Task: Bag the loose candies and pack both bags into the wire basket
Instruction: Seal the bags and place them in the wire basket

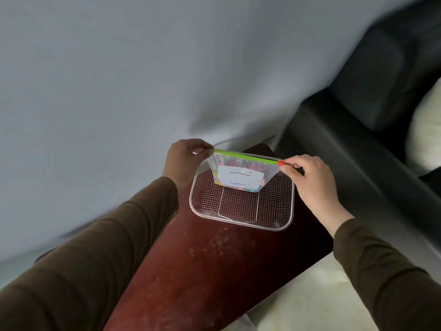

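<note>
Both hands' fingers pinch the clear plastic bag point(238, 174) by its green zip strip, inside the square-meshed wire basket point(241, 206)

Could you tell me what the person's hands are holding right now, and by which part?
Both hands hold the candy bag by its green zip strip: the left hand pinches the left end, the right hand the red slider end, over the wire basket.

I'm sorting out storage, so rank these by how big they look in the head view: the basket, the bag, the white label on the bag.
Largest to smallest:
1. basket
2. bag
3. label
</note>
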The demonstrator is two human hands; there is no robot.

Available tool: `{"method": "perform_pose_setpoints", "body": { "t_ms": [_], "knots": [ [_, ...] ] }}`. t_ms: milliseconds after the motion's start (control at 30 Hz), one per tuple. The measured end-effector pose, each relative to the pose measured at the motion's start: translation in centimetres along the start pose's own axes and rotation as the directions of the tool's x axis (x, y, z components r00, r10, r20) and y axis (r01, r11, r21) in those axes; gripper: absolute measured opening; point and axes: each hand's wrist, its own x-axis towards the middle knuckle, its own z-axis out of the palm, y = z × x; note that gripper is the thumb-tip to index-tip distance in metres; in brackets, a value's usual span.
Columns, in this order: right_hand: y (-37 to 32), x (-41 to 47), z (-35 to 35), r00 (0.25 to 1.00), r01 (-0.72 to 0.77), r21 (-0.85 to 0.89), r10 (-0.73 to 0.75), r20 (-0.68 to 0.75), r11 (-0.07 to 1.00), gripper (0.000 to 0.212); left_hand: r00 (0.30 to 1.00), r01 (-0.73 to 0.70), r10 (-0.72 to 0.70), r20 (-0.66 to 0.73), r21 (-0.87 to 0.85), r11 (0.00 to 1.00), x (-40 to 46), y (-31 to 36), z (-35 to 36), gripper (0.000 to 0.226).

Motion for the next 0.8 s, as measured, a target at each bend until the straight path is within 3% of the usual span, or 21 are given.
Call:
{"method": "perform_pose_setpoints", "body": {
  "t_ms": [233, 600, 800],
  "knots": [
    [-1.8, -0.3, 0.6, 1.000, 0.009, 0.010, -0.009, -0.024, 1.000, 0.030, 1.000, -0.010, 0.011, -0.024, 0.010, 1.000, -1.4, -0.5, -1.1, 0.022],
    [-13.1, -2.1, 4.6, 0.960, 0.278, 0.189, -0.264, -0.095, 0.942, 0.017, 0.983, 0.139, -0.142, -0.118, -0.032, 0.990, -9.5, -5.8, -10.5, 0.017],
    [-19.8, -6.0, 11.5, 0.924, 0.348, 0.300, -0.379, 0.053, 0.888, 0.019, 0.938, 0.278, -0.280, -0.202, -0.035, 0.960, -16.4, -10.7, -16.1, 0.012]
  ]
}}
